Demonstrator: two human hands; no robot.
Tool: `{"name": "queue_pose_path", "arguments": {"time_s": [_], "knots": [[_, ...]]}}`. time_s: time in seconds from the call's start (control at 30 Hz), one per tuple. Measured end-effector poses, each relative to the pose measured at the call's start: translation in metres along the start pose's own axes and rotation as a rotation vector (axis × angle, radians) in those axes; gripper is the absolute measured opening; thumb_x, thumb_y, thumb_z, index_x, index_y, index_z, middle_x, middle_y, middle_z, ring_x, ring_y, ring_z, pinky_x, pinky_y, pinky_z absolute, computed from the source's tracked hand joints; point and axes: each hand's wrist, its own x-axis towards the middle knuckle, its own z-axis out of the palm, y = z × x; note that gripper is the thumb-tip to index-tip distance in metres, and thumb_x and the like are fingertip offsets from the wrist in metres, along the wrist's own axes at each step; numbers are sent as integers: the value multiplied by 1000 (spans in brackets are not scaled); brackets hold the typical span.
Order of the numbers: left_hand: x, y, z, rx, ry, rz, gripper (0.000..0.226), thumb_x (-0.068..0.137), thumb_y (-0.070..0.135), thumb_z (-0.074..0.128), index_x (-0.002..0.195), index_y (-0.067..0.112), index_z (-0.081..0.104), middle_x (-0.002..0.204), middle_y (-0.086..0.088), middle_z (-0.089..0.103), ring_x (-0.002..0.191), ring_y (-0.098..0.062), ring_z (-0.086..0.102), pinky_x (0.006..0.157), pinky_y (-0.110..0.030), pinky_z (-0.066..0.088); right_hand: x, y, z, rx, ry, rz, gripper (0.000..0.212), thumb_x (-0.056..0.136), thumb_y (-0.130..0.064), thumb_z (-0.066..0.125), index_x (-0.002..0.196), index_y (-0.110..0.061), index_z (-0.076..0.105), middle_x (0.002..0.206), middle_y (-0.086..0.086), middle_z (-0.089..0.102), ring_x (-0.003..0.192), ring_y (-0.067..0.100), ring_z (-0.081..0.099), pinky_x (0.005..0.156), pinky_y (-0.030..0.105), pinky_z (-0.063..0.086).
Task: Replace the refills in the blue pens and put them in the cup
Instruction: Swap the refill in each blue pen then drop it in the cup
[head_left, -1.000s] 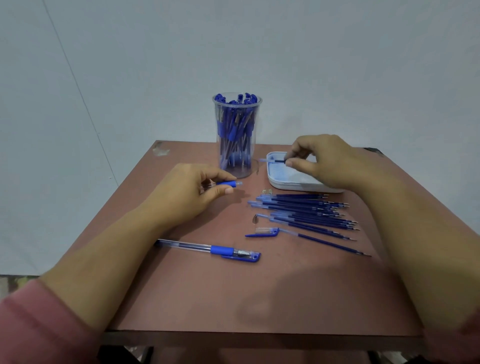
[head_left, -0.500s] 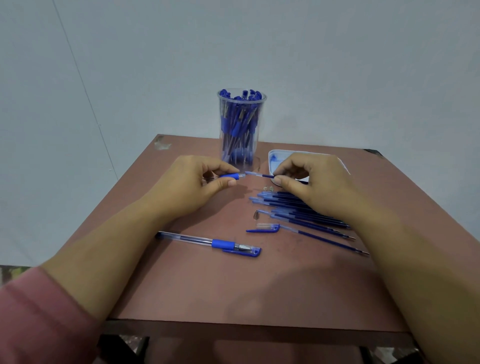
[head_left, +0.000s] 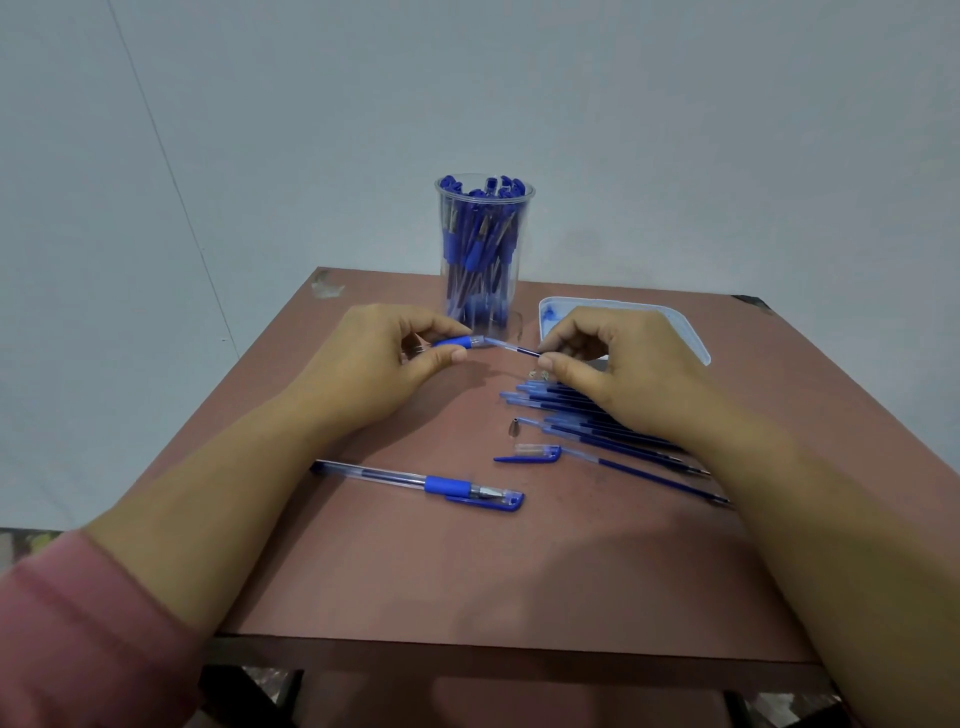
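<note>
My left hand (head_left: 384, 358) grips a pen barrel (head_left: 457, 342) by its blue grip, open end pointing right. My right hand (head_left: 618, 364) pinches a thin blue refill (head_left: 514, 349) whose tip sits at the barrel's mouth. Behind them stands a clear cup (head_left: 484, 254) packed with blue pens. A pile of loose refills (head_left: 587, 421) lies under and in front of my right hand. A capped blue pen (head_left: 426, 483) rests near the front, with a loose blue cap (head_left: 530, 454) and a small metal tip (head_left: 513, 428) beside the refills.
A white tray (head_left: 685, 332) with a blue stain sits at the back right, partly hidden by my right hand. Two tiny metal parts (head_left: 537, 374) lie beside my right thumb. The brown table (head_left: 467, 571) ends in a front edge close to me.
My right hand came from the white tray down and left with a refill, bringing its tip to the barrel held in my left hand. The left hand barely moved.
</note>
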Motion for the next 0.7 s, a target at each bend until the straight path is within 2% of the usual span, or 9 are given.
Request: {"name": "queue_pose_path", "arguments": {"time_s": [0.1,0.2,0.3,0.37,0.5,0.6,0.7], "knots": [[1,-2,0,12,-7,-1,14,86,34,71,100,34,73,72,30,65,66,0,55,63,-3,38,0,-1,0,1,-15,-3,14,87,-21,70,83,-34,65,82,-11,68,80,2,60,74,10,48],[1,-6,0,65,-15,11,19,85,39,70,103,34,74,84,20,69,71,0,57,64,-5,38,-1,-3,0,15,-41,0,13,87,-21,70,84,-32,66,85,-10,69,82,1,60,75,8,47],[1,-8,0,95,-22,17,20,85,41,70,104,36,74,88,17,71,73,2,57,68,-16,43,-1,-4,0,14,-69,1,9,87,-21,70,85,-30,68,85,-11,69,82,1,60,75,8,46],[1,-8,0,98,-28,26,20,85,40,70,103,36,74,88,17,71,73,4,57,68,-17,44,-1,-3,-1,7,-89,11,8,87,-23,70,86,-31,69,86,-12,70,83,1,61,77,10,47],[0,-7,-1,78,-53,55,18,84,34,74,102,35,75,84,15,71,70,1,58,67,-17,45,0,2,-4,-12,-112,35,13,88,-25,68,85,-37,67,88,-15,69,85,1,63,78,12,47],[-1,-4,-1,48,-95,81,19,84,34,74,103,35,75,83,15,71,71,-2,59,66,-12,43,0,3,-3,-5,-116,39,17,89,-24,67,84,-40,66,86,-15,69,84,6,63,79,20,49],[-3,1,1,33,-146,114,20,83,35,74,103,35,74,85,14,72,72,-3,60,66,-9,42,1,-1,4,14,-145,21,12,89,-23,67,87,-34,69,85,-13,70,83,6,63,79,22,49]]}}
